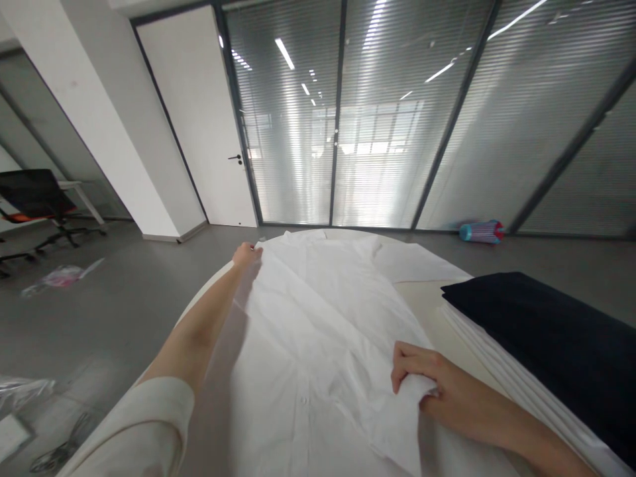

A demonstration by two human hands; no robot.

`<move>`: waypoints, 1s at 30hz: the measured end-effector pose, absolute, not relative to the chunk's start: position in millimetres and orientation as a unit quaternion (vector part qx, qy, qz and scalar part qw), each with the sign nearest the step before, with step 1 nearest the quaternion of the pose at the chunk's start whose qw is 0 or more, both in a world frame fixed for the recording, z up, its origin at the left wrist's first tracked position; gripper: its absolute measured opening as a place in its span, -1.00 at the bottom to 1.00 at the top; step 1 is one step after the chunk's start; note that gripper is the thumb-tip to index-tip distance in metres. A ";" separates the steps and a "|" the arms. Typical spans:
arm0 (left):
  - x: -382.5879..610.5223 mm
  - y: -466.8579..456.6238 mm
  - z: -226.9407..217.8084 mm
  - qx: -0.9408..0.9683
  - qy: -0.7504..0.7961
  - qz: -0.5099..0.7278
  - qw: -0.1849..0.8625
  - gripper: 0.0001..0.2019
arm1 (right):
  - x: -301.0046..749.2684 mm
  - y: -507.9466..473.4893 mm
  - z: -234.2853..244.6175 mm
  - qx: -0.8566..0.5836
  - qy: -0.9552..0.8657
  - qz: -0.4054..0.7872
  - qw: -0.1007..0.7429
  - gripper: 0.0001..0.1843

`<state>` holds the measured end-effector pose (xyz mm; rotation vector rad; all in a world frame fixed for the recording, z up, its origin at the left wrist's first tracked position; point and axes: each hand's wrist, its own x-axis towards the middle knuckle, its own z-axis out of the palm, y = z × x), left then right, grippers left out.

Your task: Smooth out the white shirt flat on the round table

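- I stand at a round white surface (pixel 422 296) on a grey floor (pixel 114 318).
- Ahead of me is a glass wall (pixel 377 165) with slatted blinds; to its left are a white door (pixel 193 119) and a square pillar (pixel 114 119).
- A black office chair (pixel 34 195) stands far off to my left, and a pink plastic bag (pixel 62 276) lies on the floor near it.
- A striped tube (pixel 481 232) lies on the floor by the glass, beyond the surface.
- On the right of the surface, a dark folded cloth (pixel 536 344) sits on a stack of white folded cloth (pixel 517 391).
- A white shirt (pixel 318 331) lies spread flat on the surface, wrinkled, collar end away from me, with small buttons (pixel 303 399) down its front.
- My left hand (pixel 244 255) is reached out to the shirt's far edge, its fingers closed narrow on the cloth.
- My right hand (pixel 422 377) is near me, gripping a bunched fold of the shirt's right side.
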<state>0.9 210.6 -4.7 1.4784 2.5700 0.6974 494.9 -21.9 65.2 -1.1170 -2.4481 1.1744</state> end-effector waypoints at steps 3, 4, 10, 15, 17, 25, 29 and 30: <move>-0.9 214.5 -6.5 0.477 0.847 0.231 0.040 -0.58 | 496.5 -21.0 65.7 -0.376 -0.829 0.400 0.109 -0.66; -3.3 215.6 -5.8 0.476 0.848 0.231 0.039 -0.58 | 497.3 -20.4 65.5 -0.376 -0.829 0.398 0.115 -0.67; -21.3 216.2 0.7 0.476 0.851 0.218 0.052 -0.60 | 500.6 -13.8 60.2 -0.406 -0.819 0.386 0.124 -0.70; -21.4 215.9 4.0 0.480 0.852 0.203 0.051 -0.62 | 500.0 -11.1 55.0 -0.412 -0.818 0.389 0.097 -0.62; -15.5 214.7 5.8 0.486 0.850 0.202 0.032 -0.62 | 499.8 -10.4 54.2 -0.416 -0.818 0.385 0.098 -0.61; 25.1 190.0 -11.6 0.607 0.778 0.155 -0.034 -0.52 | 503.4 -11.3 56.2 -0.401 -0.812 0.413 0.101 -0.55; 21.4 185.9 -19.4 0.664 0.738 0.122 -0.027 -0.43 | 507.2 -14.2 63.0 -0.402 -0.805 0.428 0.088 -0.60; 18.4 187.0 -19.1 0.671 0.733 0.108 -0.019 -0.40 | 507.3 -14.9 64.4 -0.409 -0.803 0.425 0.085 -0.63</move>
